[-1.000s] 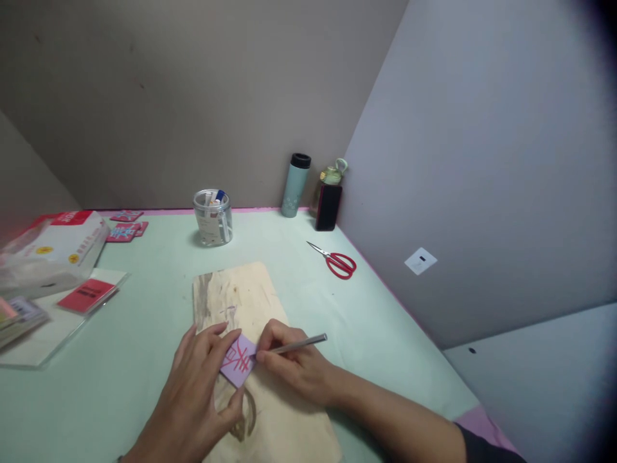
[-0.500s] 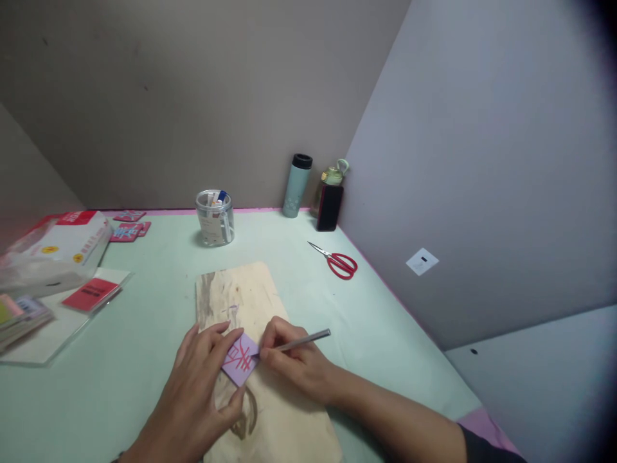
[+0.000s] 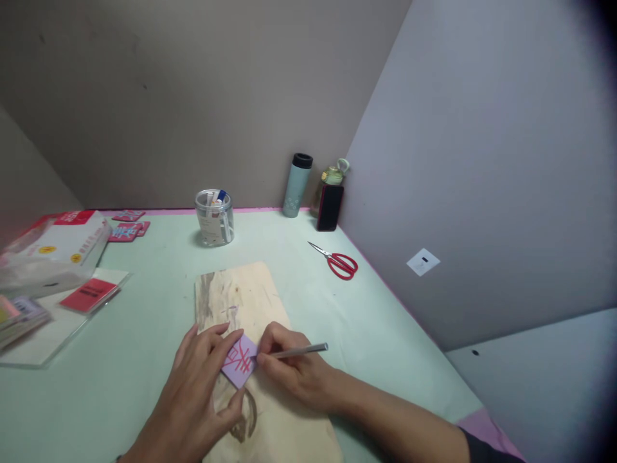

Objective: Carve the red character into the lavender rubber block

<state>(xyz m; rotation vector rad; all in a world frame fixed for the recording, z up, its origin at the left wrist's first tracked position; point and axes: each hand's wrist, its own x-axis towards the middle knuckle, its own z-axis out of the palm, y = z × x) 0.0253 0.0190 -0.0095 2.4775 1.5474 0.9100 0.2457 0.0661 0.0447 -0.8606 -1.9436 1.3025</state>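
Observation:
A small purple square piece with red character strokes lies turned cornerwise on a wooden board. My left hand grips its left side, fingers along the top edge and thumb at the lower corner. In a pinch, my right hand holds a slim silver pen-shaped tool, its back end pointing right. Its tip meets the right corner of the purple piece; the fingers partly cover it, so I cannot tell whether it is a blade or a nib.
Red-handled scissors lie right of the board. Behind stand a clear jar of tubes, a teal tumbler, a green-lidded bottle and a phone. At left are a plastic bag, a red packet and pink pieces.
My right hand has shifted slightly down and left, and the tool's back end has dropped, so it lies flatter. The left hand keeps its grip.

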